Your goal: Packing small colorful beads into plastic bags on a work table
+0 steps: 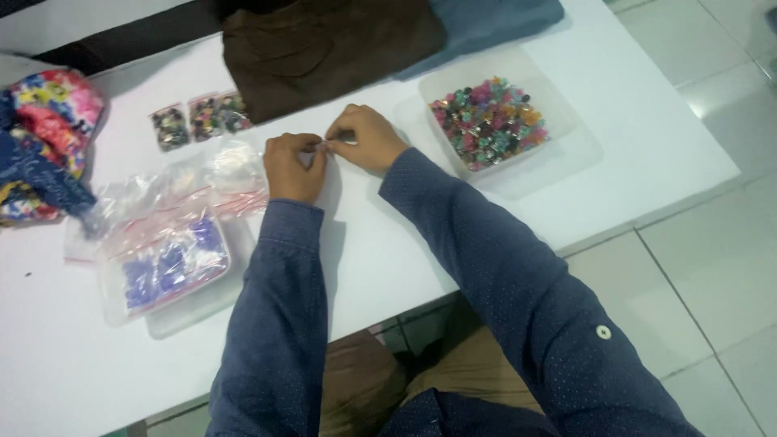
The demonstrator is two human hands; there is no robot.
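My left hand (293, 167) and my right hand (366, 137) meet over the white table (388, 243), fingertips pinched together on a small clear plastic bag (328, 146) that is mostly hidden between them. To the right stands a clear plastic tray (566, 121) holding several small multicoloured beads (490, 121). Left of my hands lies a pile of empty clear zip bags (174, 202) with red seal strips.
Three small filled bags (201, 120) lie at the back left. A clear box of blue pieces (166, 271) sits under the zip bags. Brown cloth (324, 48) and blue cloth (494, 20) lie at the far edge, flowery fabric (44, 137) at left. Tiled floor is on the right.
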